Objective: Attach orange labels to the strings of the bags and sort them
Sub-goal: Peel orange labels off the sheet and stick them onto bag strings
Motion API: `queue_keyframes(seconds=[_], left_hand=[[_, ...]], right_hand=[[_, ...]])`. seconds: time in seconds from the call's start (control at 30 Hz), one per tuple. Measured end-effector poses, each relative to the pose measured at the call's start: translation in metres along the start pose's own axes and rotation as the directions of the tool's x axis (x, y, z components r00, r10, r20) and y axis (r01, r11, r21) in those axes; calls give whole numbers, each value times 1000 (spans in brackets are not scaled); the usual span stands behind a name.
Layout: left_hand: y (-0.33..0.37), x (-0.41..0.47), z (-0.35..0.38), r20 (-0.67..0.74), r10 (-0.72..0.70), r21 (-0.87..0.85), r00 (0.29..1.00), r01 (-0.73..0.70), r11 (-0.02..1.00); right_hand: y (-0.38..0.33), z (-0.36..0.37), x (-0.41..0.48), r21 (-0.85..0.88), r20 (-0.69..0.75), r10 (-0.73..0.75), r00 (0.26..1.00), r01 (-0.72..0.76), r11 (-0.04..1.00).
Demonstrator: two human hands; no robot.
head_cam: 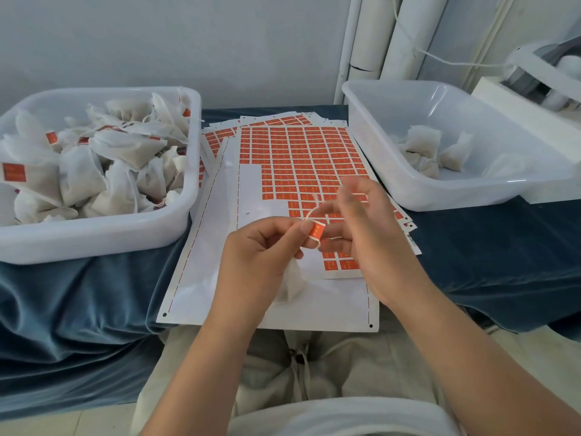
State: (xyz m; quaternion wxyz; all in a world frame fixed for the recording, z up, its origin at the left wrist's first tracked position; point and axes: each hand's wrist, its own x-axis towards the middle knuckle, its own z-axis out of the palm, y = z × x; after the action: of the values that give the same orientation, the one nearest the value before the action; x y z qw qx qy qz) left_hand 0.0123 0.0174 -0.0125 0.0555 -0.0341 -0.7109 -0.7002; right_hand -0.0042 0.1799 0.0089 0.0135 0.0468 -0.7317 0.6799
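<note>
While the left hand (267, 247) pinches the orange label (316, 231) on the string (309, 212), the right hand (355, 221), fingers loosely curled, steadies it; the bag (290, 286) hangs below. Pressing both halves flush should secure it.

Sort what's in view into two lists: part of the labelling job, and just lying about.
In the job: left hand, right hand, label, string, bag, label sheet, left bin of labelled bags, right bin with a few bags.

Lying about: white pipes, blue cloth, device at far right.
</note>
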Motion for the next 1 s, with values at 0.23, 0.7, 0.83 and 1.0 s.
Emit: queue_keyframes(seconds=[0.23, 0.7, 0.83, 1.0], left_hand=[[3, -2, 0, 41, 79, 85, 996, -82, 993], [17, 1, -11, -33, 118, 136, 993, -112, 984], [43, 19, -43, -181, 172, 147, 968, -146, 978], [78, 61, -101, -380, 301, 301, 875, -191, 934]], right_hand=[[14, -2, -7, -282, 190, -202, 961, 250, 926], [8, -1, -9, -230, 222, -153, 963, 205, 951], [5, -5, -7, -223, 183, -126, 975, 166, 961], [4, -6, -7, -245, 202, -131, 970, 180, 953]])
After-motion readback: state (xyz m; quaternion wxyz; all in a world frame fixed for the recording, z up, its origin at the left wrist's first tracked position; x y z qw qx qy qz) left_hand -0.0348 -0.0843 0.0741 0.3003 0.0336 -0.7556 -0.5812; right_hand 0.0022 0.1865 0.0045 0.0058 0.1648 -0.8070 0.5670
